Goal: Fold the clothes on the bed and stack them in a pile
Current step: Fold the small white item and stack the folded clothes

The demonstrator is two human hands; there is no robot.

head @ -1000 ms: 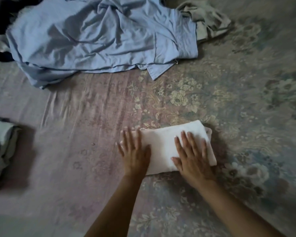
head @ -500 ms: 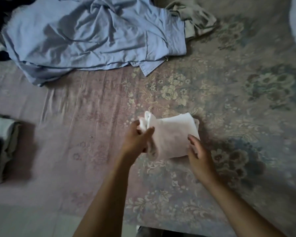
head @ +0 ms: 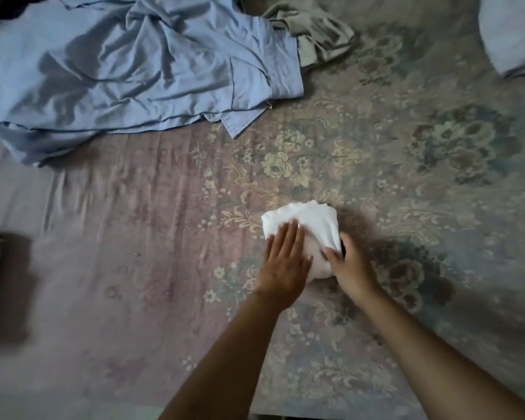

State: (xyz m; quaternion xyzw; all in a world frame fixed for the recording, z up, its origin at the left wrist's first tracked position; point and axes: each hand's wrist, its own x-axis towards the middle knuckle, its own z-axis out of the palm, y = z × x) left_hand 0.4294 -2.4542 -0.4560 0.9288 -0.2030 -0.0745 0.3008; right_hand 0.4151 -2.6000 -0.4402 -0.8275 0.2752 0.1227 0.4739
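White cloth (head: 300, 221) nearly folded, pressed flat on floral bedsheet (head: 376, 165) by left hand (head: 285, 257), fingers straight; edge gripped by right hand (head: 350, 265). Blue shirt (head: 128, 68), beige garment (head: 315, 28) left unfolded.

A home bedroom: a floral bedsheet (head: 376, 165) strewn with a rumpled blue shirt (head: 128, 68).

White cloth (head: 303, 221), matt and soft, folded smooth. At 11 o'clock, blue shirt (head: 128, 68) of thin woven fabric, creased, with a faint sheen. At 12 o'clock, beige garment (head: 319, 31), matt, rumpled. Bedsheet (head: 164, 213): floral printed cloth, slightly wrinkled.
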